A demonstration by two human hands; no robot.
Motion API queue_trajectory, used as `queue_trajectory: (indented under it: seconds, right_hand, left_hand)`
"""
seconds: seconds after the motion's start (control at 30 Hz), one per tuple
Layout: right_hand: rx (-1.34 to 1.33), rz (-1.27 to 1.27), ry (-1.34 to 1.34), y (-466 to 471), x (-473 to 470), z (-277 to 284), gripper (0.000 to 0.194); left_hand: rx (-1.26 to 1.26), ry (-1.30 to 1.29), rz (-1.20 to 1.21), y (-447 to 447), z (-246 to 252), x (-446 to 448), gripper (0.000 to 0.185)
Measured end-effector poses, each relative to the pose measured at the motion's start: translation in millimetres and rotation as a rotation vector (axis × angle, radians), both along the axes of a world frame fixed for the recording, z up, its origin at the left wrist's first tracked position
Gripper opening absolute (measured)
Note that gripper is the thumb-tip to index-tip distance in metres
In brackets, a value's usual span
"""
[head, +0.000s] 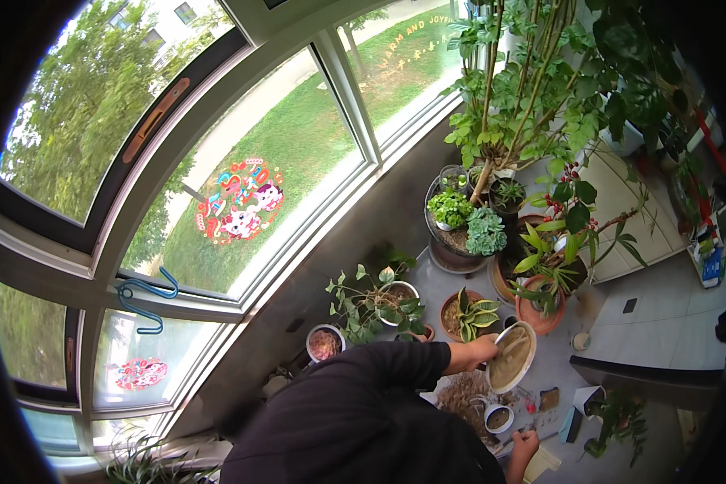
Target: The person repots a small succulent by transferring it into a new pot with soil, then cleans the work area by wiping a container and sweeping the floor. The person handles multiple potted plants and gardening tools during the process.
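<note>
My left hand [483, 352] grips the rim of a white round basin [512, 357], which is tilted so its tan, soil-smeared inside shows. Below the basin, loose brown soil [460, 399] is spread on a sheet on the floor. A small white pot [498, 418] with soil in it stands at the soil's edge. My right hand [525, 445] is low at the right of the soil, its fingers curled. Something thin and dark lies beside these fingers, and I cannot tell whether they hold it.
A snake plant [477, 316] in a terracotta pot stands just beyond the basin. Near it are a trailing plant [369, 305], a large planter [457, 254] and a terracotta pot [541, 311]. A white pot [588, 399] lies tipped at the right. Windows [266, 181] line the left.
</note>
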State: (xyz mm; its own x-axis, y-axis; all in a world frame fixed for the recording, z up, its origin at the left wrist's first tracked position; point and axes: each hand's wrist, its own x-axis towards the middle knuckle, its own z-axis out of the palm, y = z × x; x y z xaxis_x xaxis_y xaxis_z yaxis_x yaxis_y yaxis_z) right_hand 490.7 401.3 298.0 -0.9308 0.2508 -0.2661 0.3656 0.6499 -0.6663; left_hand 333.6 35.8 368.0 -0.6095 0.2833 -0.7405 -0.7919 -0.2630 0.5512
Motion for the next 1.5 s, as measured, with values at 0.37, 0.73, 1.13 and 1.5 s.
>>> queue_trajectory:
  seconds: [0.37, 0.73, 1.13, 1.5]
  right_hand:
    - [-0.109, 0.024, -0.14, -21, -33, 7, 0.022]
    - [-0.071, -0.237, 0.031, -51, 48, 26, 0.057]
    - [-0.087, -1.279, -0.16, -75, 306, 39, 0.02]
    - [-0.086, -1.326, -0.077, -22, 515, 39, 0.032]
  left_hand:
    - [0.007, 0.016, 0.032, -11, -9, -15, 0.034]
    - [-0.055, -0.123, -0.213, -57, -49, -60, 0.043]
    - [-0.017, 0.275, -1.006, 56, -52, -52, 0.043]
    - [-0.171, -0.139, -0.548, 264, -31, 63, 0.036]
